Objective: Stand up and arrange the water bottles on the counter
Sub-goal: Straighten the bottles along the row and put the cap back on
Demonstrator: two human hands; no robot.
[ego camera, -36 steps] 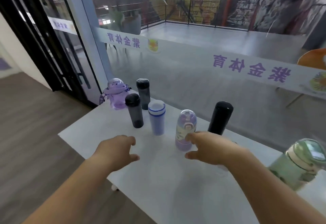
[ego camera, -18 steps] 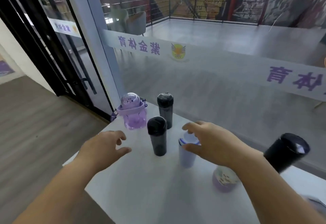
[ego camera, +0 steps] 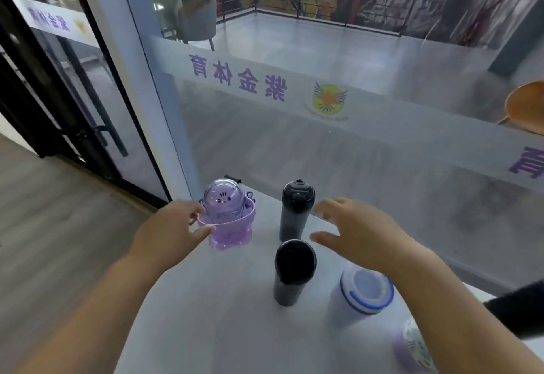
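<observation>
On the white counter (ego camera: 223, 314), the left hand (ego camera: 167, 232) touched the collar of the purple domed bottle (ego camera: 226, 214), which stood to the left of the far dark bottle (ego camera: 295, 211). Whether the hand really gripped it, I cannot tell. The right hand (ego camera: 362, 241) was spread wide, just right of the far dark bottle and apart from it. In front of that bottle stood a second dark bottle (ego camera: 293, 273), and to its front-right a white bottle with blue rings (ego camera: 365, 291).

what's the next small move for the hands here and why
Probably close the left hand on the purple bottle: its thumb and fingers bracket the bottle's collar, and that bottle stands near the corner of the table. The right hand hovers open beside the rear dark bottle, holding nothing.
</observation>
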